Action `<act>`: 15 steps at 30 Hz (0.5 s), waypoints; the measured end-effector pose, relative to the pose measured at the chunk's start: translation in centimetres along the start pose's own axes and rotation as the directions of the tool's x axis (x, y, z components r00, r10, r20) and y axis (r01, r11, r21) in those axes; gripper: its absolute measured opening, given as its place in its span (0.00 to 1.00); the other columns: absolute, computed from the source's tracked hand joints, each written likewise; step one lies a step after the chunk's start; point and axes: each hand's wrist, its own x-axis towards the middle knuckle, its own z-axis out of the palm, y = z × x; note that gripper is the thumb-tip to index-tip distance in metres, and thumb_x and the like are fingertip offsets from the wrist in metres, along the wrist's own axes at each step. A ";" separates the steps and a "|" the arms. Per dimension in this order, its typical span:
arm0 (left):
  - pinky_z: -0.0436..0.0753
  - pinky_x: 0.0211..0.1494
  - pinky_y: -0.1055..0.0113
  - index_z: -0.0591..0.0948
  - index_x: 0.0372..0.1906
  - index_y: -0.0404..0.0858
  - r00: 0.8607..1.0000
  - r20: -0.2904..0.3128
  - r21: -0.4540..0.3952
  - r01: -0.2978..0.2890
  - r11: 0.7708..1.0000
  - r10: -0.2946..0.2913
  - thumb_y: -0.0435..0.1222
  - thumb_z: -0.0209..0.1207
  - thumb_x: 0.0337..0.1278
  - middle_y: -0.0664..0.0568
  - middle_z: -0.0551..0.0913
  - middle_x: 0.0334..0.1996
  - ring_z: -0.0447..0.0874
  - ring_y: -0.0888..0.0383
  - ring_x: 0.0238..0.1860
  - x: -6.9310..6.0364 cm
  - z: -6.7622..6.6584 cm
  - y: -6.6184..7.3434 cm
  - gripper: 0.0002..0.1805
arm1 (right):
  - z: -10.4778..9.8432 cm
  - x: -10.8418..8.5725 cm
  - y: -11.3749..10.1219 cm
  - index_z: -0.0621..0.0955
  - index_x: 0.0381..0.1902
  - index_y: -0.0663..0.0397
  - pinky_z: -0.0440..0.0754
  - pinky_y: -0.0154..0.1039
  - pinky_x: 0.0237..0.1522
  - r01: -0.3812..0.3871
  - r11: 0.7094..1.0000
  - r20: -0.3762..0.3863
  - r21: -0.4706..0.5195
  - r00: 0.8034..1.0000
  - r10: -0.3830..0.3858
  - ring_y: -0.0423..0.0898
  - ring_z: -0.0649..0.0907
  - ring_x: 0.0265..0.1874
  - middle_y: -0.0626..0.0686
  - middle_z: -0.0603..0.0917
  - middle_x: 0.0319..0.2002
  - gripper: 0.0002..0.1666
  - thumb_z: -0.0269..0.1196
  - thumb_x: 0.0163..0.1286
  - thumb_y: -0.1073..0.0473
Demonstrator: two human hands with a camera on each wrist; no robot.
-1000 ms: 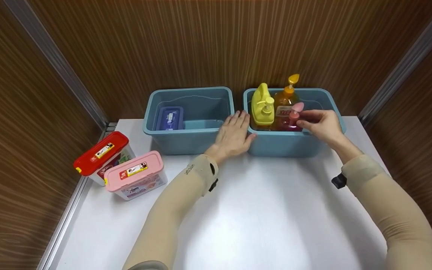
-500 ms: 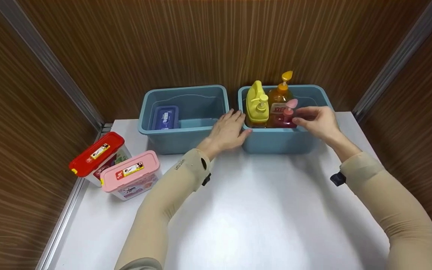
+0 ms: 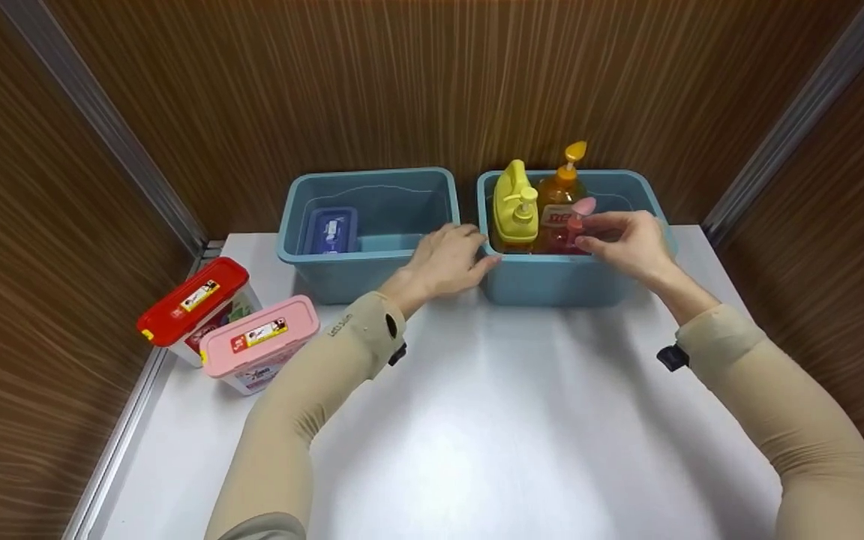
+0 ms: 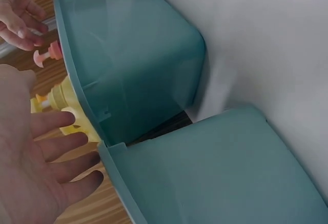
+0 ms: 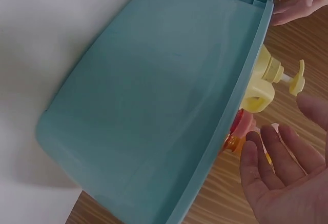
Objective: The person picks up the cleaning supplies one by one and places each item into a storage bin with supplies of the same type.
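right hand: above the front rim of the right bin, thumb and fingers apart and gently bent, clamped on nothing; the left wrist view shows a gap between it and the pink pump
pink-pump bottle: upright inside the right bin, close to its front wall, just beside the thumb and forefinger of the right hand; its lower part is hidden by the wall
left hand: over the neighbouring corners of the two bins, fingers apart, loosely bent and gripping nothing; whether the fingertips press on a rim i cannot tell
yellow jug: in the same bin at its left end, with a pump on top, left of the pink-pump bottle
orange-pump bottle: behind the pink-pump bottle, its pump rising above the rim
left bin: blue-green like the other, side by side with it, a narrow dark gap between them
purple box: inside the left bin, toward its left end
red-lidded tub: outside the bins, at the left, lid on, set at a slant
pink-lidded tub: just beside the red one, nearer the person, lid on
tabletop: white, carrying both bins and both tubs
walls: brown wood grain at back and sides
sleeves: beige, on both arms
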 end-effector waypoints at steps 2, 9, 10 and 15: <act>0.77 0.86 0.45 0.78 0.81 0.40 1.000 -0.020 0.016 -0.011 1.000 0.011 0.60 0.48 0.89 0.43 0.78 0.82 0.77 0.42 0.81 -0.4 -0.2 -0.3 0.36 | 0.2 -0.1 -0.4 0.89 0.69 0.50 0.85 0.20 0.43 0.007 1.000 0.013 -0.019 1.000 -0.007 0.55 0.90 0.58 0.60 0.92 0.65 0.27 0.74 0.78 0.47; 0.87 0.73 0.44 0.84 0.75 0.39 0.996 -0.088 -0.002 -0.018 1.000 0.017 0.56 0.56 0.86 0.43 0.87 0.72 0.85 0.42 0.70 -2.0 -0.5 -1.7 0.31 | 1.5 -0.7 -1.7 0.89 0.69 0.51 0.83 0.25 0.40 0.064 0.993 0.046 -0.101 0.997 -0.060 0.54 0.88 0.51 0.60 0.95 0.57 0.28 0.75 0.77 0.48; 0.87 0.72 0.44 0.85 0.73 0.39 0.995 -0.098 -0.007 -0.016 1.000 0.015 0.56 0.57 0.86 0.43 0.88 0.70 0.85 0.42 0.69 -2.2 -0.5 -2.0 0.30 | 1.7 -0.8 -1.8 0.88 0.69 0.52 0.84 0.25 0.41 0.078 0.991 0.055 -0.105 0.996 -0.072 0.55 0.89 0.52 0.61 0.95 0.57 0.28 0.76 0.77 0.48; 0.87 0.70 0.44 0.86 0.71 0.38 0.993 -0.119 -0.032 0.004 0.999 -0.008 0.54 0.60 0.83 0.42 0.89 0.65 0.86 0.42 0.66 -3.3 -0.7 -3.1 0.29 | 2.6 -1.0 -2.4 0.87 0.71 0.53 0.88 0.32 0.52 0.130 0.983 0.106 -0.126 0.987 -0.117 0.58 0.92 0.58 0.62 0.93 0.62 0.29 0.75 0.77 0.49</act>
